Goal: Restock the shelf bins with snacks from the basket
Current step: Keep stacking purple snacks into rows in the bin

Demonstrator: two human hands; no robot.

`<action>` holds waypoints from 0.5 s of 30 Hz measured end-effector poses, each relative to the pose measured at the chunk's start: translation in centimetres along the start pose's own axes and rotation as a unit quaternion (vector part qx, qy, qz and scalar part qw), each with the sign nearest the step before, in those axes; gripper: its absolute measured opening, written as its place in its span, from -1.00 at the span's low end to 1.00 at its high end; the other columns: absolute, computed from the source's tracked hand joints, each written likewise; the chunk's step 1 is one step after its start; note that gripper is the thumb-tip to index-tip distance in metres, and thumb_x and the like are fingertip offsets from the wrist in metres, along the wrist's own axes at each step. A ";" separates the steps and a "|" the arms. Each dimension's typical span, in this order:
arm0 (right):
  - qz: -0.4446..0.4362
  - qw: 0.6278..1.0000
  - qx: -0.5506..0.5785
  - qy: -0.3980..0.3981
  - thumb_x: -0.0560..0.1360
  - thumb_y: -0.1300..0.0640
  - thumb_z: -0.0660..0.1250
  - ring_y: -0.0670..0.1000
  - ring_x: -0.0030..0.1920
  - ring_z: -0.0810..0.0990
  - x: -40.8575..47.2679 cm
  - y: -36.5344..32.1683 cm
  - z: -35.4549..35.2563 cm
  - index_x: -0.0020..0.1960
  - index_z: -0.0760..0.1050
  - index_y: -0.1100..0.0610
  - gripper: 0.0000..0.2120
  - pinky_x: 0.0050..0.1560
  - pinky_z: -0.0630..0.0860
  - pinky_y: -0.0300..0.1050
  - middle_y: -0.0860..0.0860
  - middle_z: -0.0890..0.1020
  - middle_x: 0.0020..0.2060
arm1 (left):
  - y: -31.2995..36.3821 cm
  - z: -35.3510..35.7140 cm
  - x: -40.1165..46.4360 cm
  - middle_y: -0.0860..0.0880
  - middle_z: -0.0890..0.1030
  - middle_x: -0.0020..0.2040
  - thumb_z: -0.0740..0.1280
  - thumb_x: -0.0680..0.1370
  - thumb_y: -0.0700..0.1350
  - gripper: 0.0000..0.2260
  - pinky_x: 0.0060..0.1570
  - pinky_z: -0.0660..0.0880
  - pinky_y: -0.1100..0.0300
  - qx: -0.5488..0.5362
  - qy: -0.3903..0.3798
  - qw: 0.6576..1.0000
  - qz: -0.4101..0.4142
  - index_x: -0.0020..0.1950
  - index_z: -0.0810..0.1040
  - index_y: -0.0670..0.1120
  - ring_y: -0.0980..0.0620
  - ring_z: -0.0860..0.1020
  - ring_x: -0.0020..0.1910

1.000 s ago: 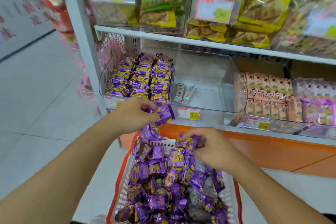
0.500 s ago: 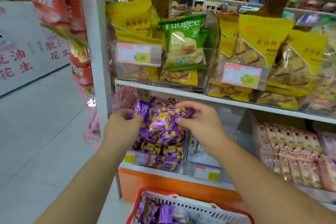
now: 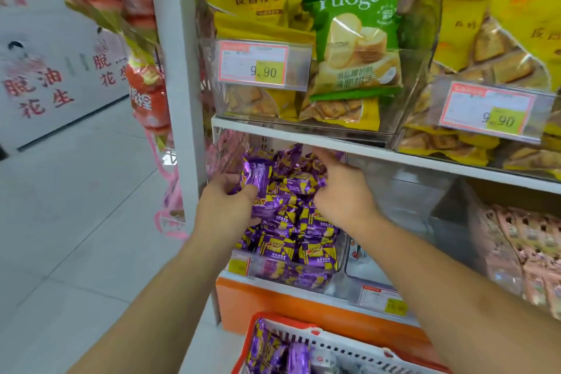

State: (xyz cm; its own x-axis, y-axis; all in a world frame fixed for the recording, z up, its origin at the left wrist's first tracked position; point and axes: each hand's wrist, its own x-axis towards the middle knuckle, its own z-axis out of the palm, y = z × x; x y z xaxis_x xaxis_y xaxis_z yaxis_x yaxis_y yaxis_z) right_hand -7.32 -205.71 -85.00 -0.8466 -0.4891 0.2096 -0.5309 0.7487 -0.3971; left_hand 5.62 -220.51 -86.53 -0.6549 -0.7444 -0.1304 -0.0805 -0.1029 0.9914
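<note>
Both hands in the clear plastic shelf bin (image 3: 341, 255): left hand (image 3: 226, 206) fingers clamped on small purple foil snack packets (image 3: 258, 182); right hand (image 3: 340, 191) fingers hidden, grip unclear. Light, crinkly, likely slippery—best gathered by handfuls.

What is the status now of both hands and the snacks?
Left hand grips purple snacks. Right hand pushes more into the clear bin. Bin heaped full. Basket below holds more.

Two bare forearms enter from bottom of frame, no sleeves visible. Left hand (image 3: 226, 209) and right hand (image 3: 344, 194): no gloves, rings, watch or wristbands showing.
</note>
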 end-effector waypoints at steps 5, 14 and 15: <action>-0.018 0.990 -0.140 -0.017 0.38 0.18 0.39 0.22 0.28 0.46 -2.9 -0.9 -1.3 0.58 0.27 -0.09 -0.21 0.09 0.57 0.05 0.13 0.63 0.11 | 0.4 -0.5 -0.8 -0.07 0.53 0.08 0.44 0.57 -0.19 -0.79 -0.28 0.68 0.08 -0.028 -0.014 0.998 -0.045 0.18 0.55 -0.13 -0.08 0.63 -0.01; 0.072 0.935 0.288 -0.195 0.50 -0.21 0.43 0.11 -0.13 0.72 -5.6 -4.2 -0.5 0.10 0.49 -0.05 -0.69 -0.09 0.70 0.16 0.03 0.66 -0.05 | 0.7 -0.5 -2.3 -0.23 0.61 0.05 0.45 0.54 -0.22 -0.79 -0.12 0.70 -0.11 -0.085 -0.078 0.992 -0.055 0.17 0.60 -0.18 -0.11 0.65 -0.18; 0.071 0.928 0.309 -0.194 0.50 -0.12 0.51 0.06 -0.15 0.70 -5.8 -4.3 -0.5 0.14 0.49 -0.02 -0.67 -0.10 0.70 0.03 0.00 0.65 -0.01 | 0.7 -0.5 -2.4 -0.24 0.66 0.06 0.45 0.53 -0.19 -0.79 -0.11 0.69 -0.10 -0.084 -0.077 0.992 -0.051 0.16 0.62 -0.13 -0.11 0.66 -0.18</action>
State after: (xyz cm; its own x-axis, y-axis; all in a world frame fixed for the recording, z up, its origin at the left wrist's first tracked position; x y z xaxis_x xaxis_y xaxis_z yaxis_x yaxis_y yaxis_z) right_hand -0.16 -205.82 -84.07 -0.7650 -0.6199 -0.1745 -0.1913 0.4776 -0.8575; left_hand 7.51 -219.11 -85.48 -0.7583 -0.6154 -0.2150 -0.0350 -0.2908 0.9561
